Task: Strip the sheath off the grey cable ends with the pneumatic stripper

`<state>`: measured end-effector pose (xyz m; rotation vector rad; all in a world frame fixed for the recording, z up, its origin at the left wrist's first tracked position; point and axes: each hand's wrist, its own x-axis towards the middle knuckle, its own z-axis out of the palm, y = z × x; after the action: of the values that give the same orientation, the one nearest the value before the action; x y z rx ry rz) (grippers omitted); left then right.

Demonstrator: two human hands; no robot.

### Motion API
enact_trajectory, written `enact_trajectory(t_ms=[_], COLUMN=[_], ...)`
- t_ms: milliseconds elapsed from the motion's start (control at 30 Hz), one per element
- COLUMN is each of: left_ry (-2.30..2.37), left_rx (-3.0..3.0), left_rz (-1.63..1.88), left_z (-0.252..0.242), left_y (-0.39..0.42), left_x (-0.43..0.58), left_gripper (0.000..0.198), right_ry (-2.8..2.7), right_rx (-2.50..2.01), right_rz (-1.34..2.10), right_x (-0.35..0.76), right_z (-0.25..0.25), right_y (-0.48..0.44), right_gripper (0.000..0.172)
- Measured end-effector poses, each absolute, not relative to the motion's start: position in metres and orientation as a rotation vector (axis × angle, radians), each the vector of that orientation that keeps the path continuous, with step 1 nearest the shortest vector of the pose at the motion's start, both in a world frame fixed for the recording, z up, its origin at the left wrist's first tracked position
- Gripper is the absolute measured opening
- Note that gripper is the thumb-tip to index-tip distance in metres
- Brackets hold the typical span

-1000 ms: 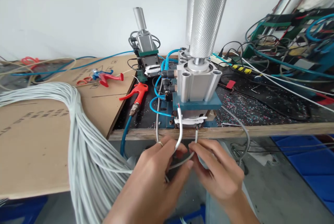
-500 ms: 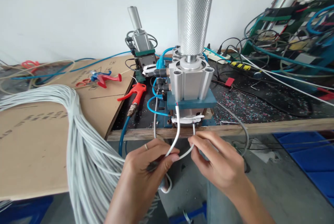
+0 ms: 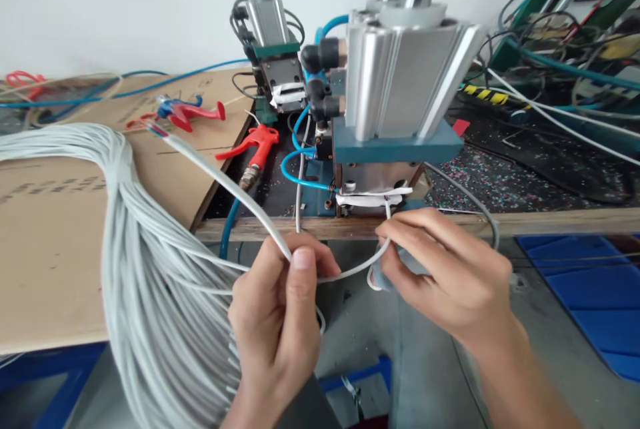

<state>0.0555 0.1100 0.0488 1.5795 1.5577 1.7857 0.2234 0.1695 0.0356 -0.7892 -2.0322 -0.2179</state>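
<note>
Where the cable (image 3: 357, 272) meets the machine (image 3: 395, 86), the right hand (image 3: 447, 272) pinches it, presumably for steadiness. The left hand (image 3: 280, 312), closed, grips cable farther back.

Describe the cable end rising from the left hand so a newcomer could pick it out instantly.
From the big silver cylinder machine, drop down-left in the picture to the left hand. Between its thumb and fingers sits a white cable end, slanting up and leftward. Unlike the bundled pale cables farther left, it stands free, with coloured wires showing at its tip.
</note>
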Motion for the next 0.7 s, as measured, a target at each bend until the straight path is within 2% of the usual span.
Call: enact_trajectory(t_ms=[700], left_ry=[1.428], left_rx=[1.452], left_rz=[1.833], left_z=[0.048], left_y=[0.119], left_x=[0.065], left_gripper=[0.028], right_ry=[-2.089], right_rx=[-0.831], right_rz=[-0.375], right_x=[0.222], right_z=[0.049], right_y=[0.176], right_gripper=[0.020])
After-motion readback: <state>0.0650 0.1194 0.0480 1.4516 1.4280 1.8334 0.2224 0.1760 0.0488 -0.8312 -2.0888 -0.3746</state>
